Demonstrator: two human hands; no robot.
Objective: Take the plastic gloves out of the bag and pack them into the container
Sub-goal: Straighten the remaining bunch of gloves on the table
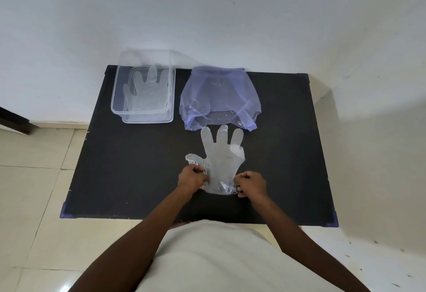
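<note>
A clear plastic glove (221, 158) lies flat on the black table (138, 164), fingers pointing away from me. My left hand (193, 176) pinches the left side of its cuff, and my right hand (250, 183) pinches the right side. Beyond the glove's fingertips sits a translucent purple bag (220, 98) with more clear plastic inside. At the back left stands a clear rectangular container (117, 107) holding another flat glove (147, 91).
The table stands against a white wall, with its back edge touching it. Cream floor tiles (34, 176) surround the table on the left and near sides. A dark object (13, 121) juts in at the far left.
</note>
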